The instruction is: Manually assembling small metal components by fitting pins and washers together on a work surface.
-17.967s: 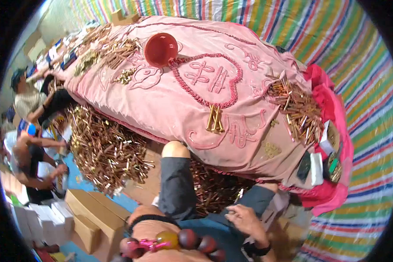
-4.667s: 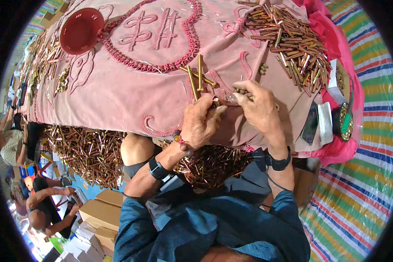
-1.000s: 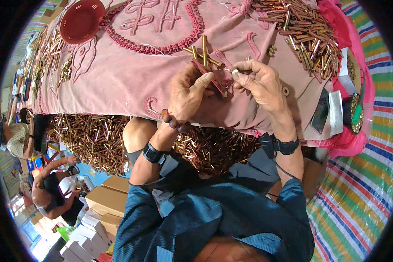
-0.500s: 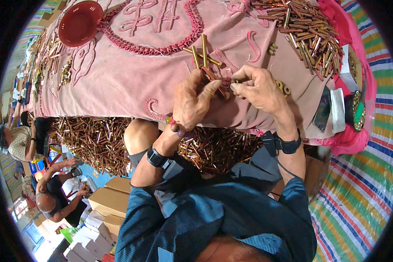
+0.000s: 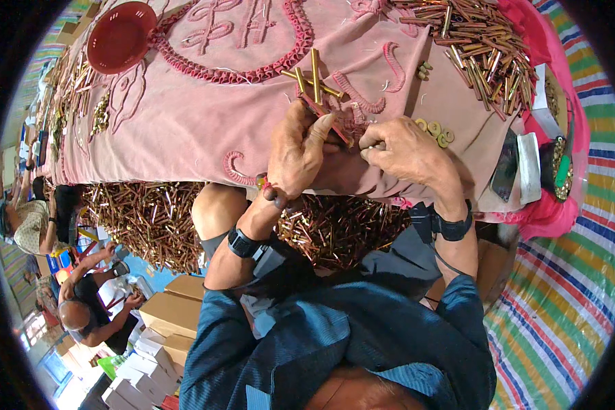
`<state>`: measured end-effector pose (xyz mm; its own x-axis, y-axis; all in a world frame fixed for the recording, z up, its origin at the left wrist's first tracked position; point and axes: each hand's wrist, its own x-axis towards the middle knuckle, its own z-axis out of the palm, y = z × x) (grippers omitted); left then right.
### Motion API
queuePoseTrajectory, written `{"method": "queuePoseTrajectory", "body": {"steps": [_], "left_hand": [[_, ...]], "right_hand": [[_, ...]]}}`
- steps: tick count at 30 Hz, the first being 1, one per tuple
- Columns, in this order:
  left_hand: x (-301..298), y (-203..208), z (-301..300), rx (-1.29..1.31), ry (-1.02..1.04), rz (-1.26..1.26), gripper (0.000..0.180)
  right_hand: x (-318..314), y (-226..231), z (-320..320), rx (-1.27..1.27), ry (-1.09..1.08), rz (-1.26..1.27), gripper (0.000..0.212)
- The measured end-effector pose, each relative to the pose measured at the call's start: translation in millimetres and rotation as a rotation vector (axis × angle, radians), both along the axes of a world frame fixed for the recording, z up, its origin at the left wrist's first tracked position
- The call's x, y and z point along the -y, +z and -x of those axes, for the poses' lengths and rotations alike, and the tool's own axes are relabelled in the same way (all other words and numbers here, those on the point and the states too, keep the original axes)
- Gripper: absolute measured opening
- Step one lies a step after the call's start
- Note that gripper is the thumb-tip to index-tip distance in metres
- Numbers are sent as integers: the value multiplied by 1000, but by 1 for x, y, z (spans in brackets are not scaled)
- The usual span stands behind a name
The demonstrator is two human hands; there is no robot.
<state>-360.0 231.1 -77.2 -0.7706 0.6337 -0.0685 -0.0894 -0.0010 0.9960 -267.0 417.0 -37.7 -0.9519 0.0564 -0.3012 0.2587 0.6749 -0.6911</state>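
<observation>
My left hand [image 5: 298, 147] is closed around a slim copper-coloured metal tube [image 5: 326, 119], which slants down to the right. Just to the right, my right hand [image 5: 411, 152] is closed in a pinch; its fingertips hide whatever may be between them. Beyond the left hand lie several loose brass-coloured metal tubes [image 5: 315, 72] on the pink cloth. A small group of brass-coloured rings [image 5: 441, 137] lies by the knuckles of my right hand. Farther off are a few small brass-coloured pieces [image 5: 424, 70].
The pink cloth [image 5: 178, 137] covers the table. A heap of metal tubes [image 5: 485, 55] lies far right, a red bowl [image 5: 121, 37] far left. At right are a phone [image 5: 506, 169] and a white packet [image 5: 528, 168]. More tubes [image 5: 143, 225] are piled below; a co-worker [image 5: 82, 314] sits left.
My right hand has turned, with its fingers curled lower. The tube in my left hand now shows more of its length. The view has shifted slightly.
</observation>
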Motion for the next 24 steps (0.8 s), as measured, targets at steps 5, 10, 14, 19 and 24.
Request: {"method": "queuePoseTrajectory", "body": {"steps": [5, 10, 14, 19, 24], "left_hand": [[1, 2, 2, 115, 22, -25, 26], [8, 1, 16, 301, 75, -100, 25], [8, 5, 18, 353, 127, -188, 27], [8, 1, 14, 360, 141, -278, 30], [3, -4, 5, 372, 107, -342, 35]], "right_hand": [[4, -4, 6, 67, -59, 220, 26], [9, -2, 6, 42, -197, 518, 26], [15, -4, 5, 0, -259, 570, 28], [21, -5, 6, -54, -255, 630, 26], [21, -1, 6, -32, -250, 612, 24]]}}
